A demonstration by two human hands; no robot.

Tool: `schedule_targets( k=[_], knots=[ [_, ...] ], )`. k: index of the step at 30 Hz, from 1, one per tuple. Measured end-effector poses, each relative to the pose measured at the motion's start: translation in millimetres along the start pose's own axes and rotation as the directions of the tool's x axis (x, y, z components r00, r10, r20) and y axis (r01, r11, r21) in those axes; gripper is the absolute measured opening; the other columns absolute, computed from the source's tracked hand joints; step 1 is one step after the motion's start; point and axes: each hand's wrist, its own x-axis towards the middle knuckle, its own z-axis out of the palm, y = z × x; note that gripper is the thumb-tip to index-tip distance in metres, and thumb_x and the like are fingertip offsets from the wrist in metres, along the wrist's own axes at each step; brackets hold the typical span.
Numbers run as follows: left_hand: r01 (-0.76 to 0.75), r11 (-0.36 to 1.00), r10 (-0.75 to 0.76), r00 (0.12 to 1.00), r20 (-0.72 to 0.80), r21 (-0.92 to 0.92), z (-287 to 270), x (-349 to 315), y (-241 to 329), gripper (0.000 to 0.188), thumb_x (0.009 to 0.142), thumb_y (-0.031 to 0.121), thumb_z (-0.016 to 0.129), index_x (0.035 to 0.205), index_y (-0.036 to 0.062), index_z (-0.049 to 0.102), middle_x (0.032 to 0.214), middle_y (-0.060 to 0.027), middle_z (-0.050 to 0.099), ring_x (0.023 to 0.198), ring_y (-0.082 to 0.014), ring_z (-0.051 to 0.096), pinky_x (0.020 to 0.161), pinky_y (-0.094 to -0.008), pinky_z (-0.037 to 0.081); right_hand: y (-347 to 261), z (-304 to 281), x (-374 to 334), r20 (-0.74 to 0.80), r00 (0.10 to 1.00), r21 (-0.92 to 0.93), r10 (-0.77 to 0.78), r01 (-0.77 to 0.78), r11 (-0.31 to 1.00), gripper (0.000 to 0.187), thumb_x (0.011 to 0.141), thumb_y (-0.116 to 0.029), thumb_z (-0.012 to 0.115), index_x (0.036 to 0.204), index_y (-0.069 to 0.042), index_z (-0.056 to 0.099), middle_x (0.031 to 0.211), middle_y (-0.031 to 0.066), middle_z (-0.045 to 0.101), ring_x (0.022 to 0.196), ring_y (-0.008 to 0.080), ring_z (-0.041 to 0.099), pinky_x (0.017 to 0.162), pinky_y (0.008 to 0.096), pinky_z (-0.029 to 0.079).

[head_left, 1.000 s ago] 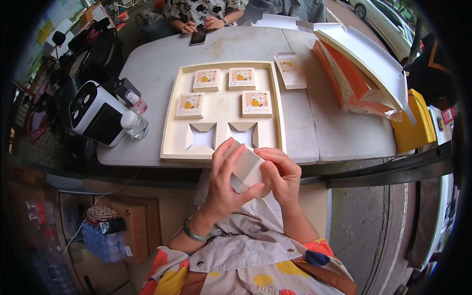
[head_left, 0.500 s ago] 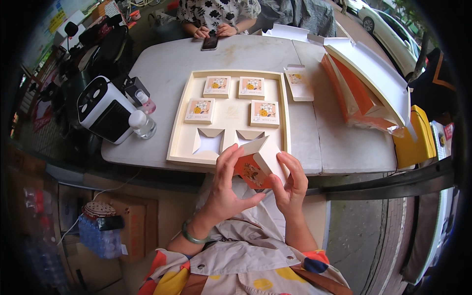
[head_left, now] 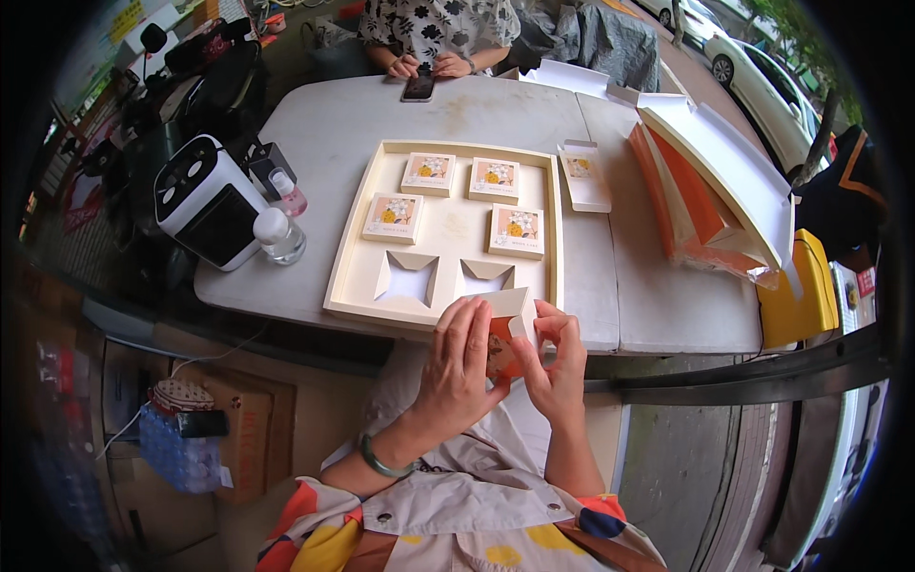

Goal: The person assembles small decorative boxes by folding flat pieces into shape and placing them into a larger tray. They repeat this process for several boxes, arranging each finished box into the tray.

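Between my hands, just past the table's near edge, is a small cardboard box (head_left: pixel 499 336) with cream sides and an orange printed face. My left hand (head_left: pixel 456 355) presses along its left side, fingers together. At its right side, my right hand (head_left: pixel 557 360) pinches a cream flap with thumb and fingers. Directly beyond lies a shallow cream tray (head_left: pixel 335 286). Several square floral boxes (head_left: pixel 427 172) sit in its far and middle parts. Two square recesses (head_left: pixel 410 278) show along its near side; the held box partly hides the right one. A flat, unfolded floral carton (head_left: pixel 584 177) lies right of the tray.
A white and black appliance (head_left: pixel 212 205), a clear bottle (head_left: pixel 278 238) and a pink bottle (head_left: pixel 287 194) stand at the table's left. Orange and cream bags (head_left: pixel 691 205) and a yellow box (head_left: pixel 801 291) are at right. Opposite, another person's hands touch a phone (head_left: pixel 417 89).
The held box has turned more upright, so less of its orange face shows. My left fingers have closed together over its side, and my right fingers have shifted onto the flap.
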Motion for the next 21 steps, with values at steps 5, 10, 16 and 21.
schedule_targets(
  k=[5, 10, 16, 21],
  knots=[
    [-0.058, 0.998, 0.059, 0.998, -0.011, 0.027, 4, 2, -2, 0.103, 0.059, 0.012, 0.086, 0.143, -0.0049, 0.028, 0.139, -0.0233, 0.036, 0.129, -0.0419, 0.038, 0.107, -0.0499, 0.035, 3, 11, -1, -0.066, 0.973, -0.206, -0.223, 0.205, 0.957, 0.039, 0.082, -0.009, 0.074, 0.113, 0.000, 0.051, 0.111, 0.0209, 0.062, 0.093, 0.0348, 0.064, 0.077, 0.0387, 0.053],
    [-0.070, 0.996, 0.071, 0.997, -0.010, 0.054, 1, 3, -3, 0.100, 0.060, 0.013, 0.086, 0.143, -0.0015, 0.031, 0.140, -0.0218, 0.037, 0.129, -0.0414, 0.038, 0.106, -0.0502, 0.036, -4, 14, 5, -0.042, 0.971, -0.195, -0.234, 0.222, 0.955, 0.039, 0.083, -0.008, 0.072, 0.117, -0.001, 0.053, 0.109, 0.0187, 0.062, 0.093, 0.0362, 0.063, 0.077, 0.0393, 0.052],
    [-0.064, 0.997, 0.062, 0.997, 0.042, 0.045, -4, 7, -5, 0.101, 0.059, 0.013, 0.086, 0.145, 0.0028, 0.033, 0.141, -0.0207, 0.036, 0.130, -0.0409, 0.036, 0.107, -0.0505, 0.034, -1, 0, 5, 0.094, 0.995, 0.159, 0.039, -0.054, 0.986, 0.035, 0.088, -0.010, 0.068, 0.118, -0.001, 0.053, 0.115, 0.0151, 0.061, 0.096, 0.0235, 0.064, 0.082, 0.0328, 0.051],
    [-0.032, 0.999, 0.033, 0.998, 0.055, -0.013, -6, 7, -5, 0.106, 0.055, 0.013, 0.088, 0.144, 0.0014, 0.033, 0.140, -0.0205, 0.036, 0.130, -0.0399, 0.036, 0.107, -0.0503, 0.034, -3, -7, 7, 0.131, 0.991, 0.243, 0.035, -0.067, 0.968, 0.034, 0.088, -0.010, 0.067, 0.118, -0.001, 0.054, 0.122, 0.0148, 0.058, 0.098, 0.0220, 0.064, 0.083, 0.0329, 0.052]
  ],
)
